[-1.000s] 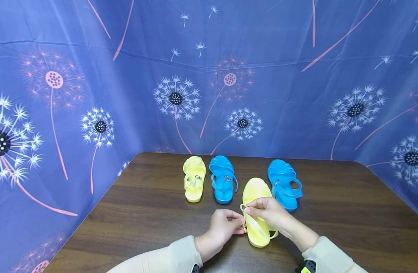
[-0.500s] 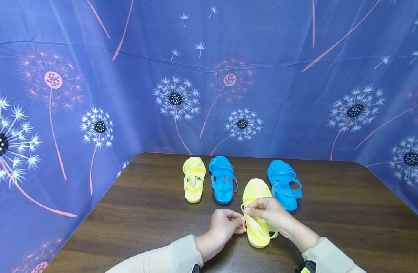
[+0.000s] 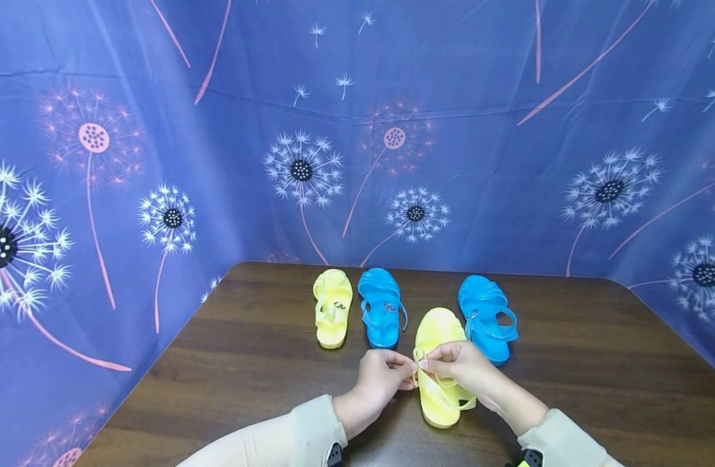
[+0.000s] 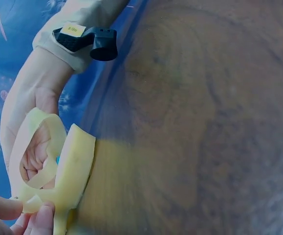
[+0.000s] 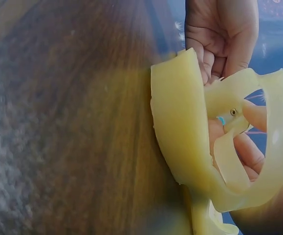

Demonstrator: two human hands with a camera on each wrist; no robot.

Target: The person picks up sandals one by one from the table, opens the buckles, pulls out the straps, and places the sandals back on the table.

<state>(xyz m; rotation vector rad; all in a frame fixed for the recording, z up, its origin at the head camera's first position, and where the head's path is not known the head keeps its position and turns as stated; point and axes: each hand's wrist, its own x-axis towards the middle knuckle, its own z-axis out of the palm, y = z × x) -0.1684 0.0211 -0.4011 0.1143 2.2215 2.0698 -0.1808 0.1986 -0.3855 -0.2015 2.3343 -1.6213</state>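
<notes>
A yellow sandal [image 3: 438, 324] lies toe-away on the table, between my two hands. My left hand [image 3: 376, 381] pinches the thin strap at the sandal's left side between thumb and fingertips. Right beside it, my right hand [image 3: 467, 371] reaches across the sandal and pinches the strap near the buckle. In the right wrist view a small metal rivet [image 5: 233, 112] shows on the strap, with fingers behind it. The left wrist view has the looped ankle strap [image 4: 59, 131] standing up from the sole [image 4: 75, 166]. Fingertips partly hide the buckle.
Another yellow sandal [image 3: 332, 310] and a blue sandal [image 3: 383, 311] stand side by side at the back of the wooden table [image 3: 241, 363]. A second blue sandal [image 3: 486, 318] is just behind my right hand. A blue dandelion-print cloth [image 3: 357, 162] hangs beyond the table.
My left hand has moved slightly up and right, bringing its fingertips with the strap up to those of my right hand. The right hand and the other sandals have hardly moved.
</notes>
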